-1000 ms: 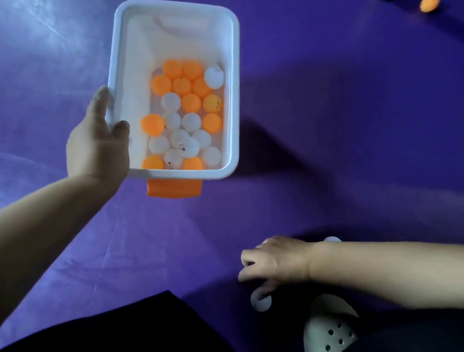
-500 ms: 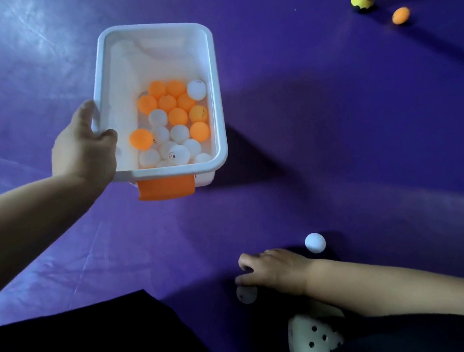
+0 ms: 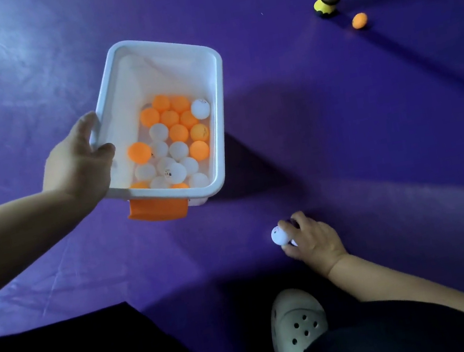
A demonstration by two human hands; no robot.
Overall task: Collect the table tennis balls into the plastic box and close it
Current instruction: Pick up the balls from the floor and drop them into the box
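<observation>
My left hand grips the left rim of a white plastic box and holds it above the purple floor. The box has no lid on and an orange latch hangs at its near end. Several orange and white table tennis balls lie in its near half. Lower right, my right hand pinches a white ball between fingers and thumb, with a second white shape partly hidden under the fingers. One orange ball lies on the floor at the far right.
A purple mat covers the floor. A brown furniture leg with a yellow foot cap stands at the upper right, close to the loose orange ball. My pale perforated clog and dark trousers fill the bottom of the view.
My right hand has moved right from the floor near my foot and has picked up a white ball. The box in my left hand shifted slightly in view.
</observation>
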